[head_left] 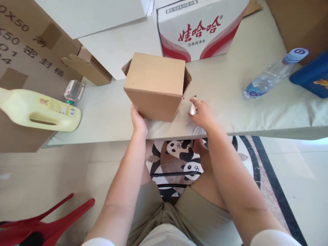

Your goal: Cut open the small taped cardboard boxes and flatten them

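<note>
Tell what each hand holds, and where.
The right hand pinches a small white object near both ends; the left hand touches a brown cardboard box at lower left.

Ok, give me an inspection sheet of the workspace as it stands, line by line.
Surface: pale cloth-covered table, wrinkled toward the right edge.
Things: brown cardboard box, side flaps ajar; small white object with a metallic-looking tip.
Clutter: pale yellow plastic jug; clear plastic bottle with blue label; white carton with red print; blue case.
Hands: left hand touches the box's left side; right hand grips the white object.
Cables: thin dark line beside right hand, unclear.
Surroundings: panda-patterned floor.
</note>
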A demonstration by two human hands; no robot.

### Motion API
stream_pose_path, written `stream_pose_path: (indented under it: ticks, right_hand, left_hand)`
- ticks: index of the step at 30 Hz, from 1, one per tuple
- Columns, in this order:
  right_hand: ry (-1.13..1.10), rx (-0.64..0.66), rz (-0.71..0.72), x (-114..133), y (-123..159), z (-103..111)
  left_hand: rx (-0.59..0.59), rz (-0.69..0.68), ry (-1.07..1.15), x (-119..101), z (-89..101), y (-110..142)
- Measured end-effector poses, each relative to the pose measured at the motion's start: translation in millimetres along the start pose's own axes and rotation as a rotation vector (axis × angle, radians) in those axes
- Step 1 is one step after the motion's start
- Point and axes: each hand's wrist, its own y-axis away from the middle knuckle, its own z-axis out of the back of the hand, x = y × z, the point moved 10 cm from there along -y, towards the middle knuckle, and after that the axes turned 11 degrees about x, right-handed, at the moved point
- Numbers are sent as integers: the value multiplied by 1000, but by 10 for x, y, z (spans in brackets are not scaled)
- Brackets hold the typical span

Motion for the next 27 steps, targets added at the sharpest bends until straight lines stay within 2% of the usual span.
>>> stream_pose_path:
  ticks: [4, 7, 10, 14, 19, 21, 24, 27]
  right_hand:
    - [94, 115, -36, 51, 50, -119]
    - [108, 174, 89, 203, 66, -219]
    - [50, 108, 235, 345, 71, -198]
    - [-90, -27, 338, 410, 65, -71]
    - [-322, -127, 282, 339, 75, 46]
    - [-383, -141, 278, 357, 105, 68]
    - [-419, -173, 269, 391, 159, 117]
    - [-508, -156, 261, 403, 193, 131]
  left_hand:
    - [8, -42, 56, -14, -44, 82]
    - [48, -63, 63, -10, -14, 124]
    - [53, -23, 84, 82, 131, 162]
    - [95, 52, 77, 142, 287, 250]
    - [310, 29, -55, -76, 207, 397]
    - [349, 29, -154, -158, 204, 455]
    - [336, 41, -241, -271, 249, 523]
    - [234, 42, -212, -421, 329, 562]
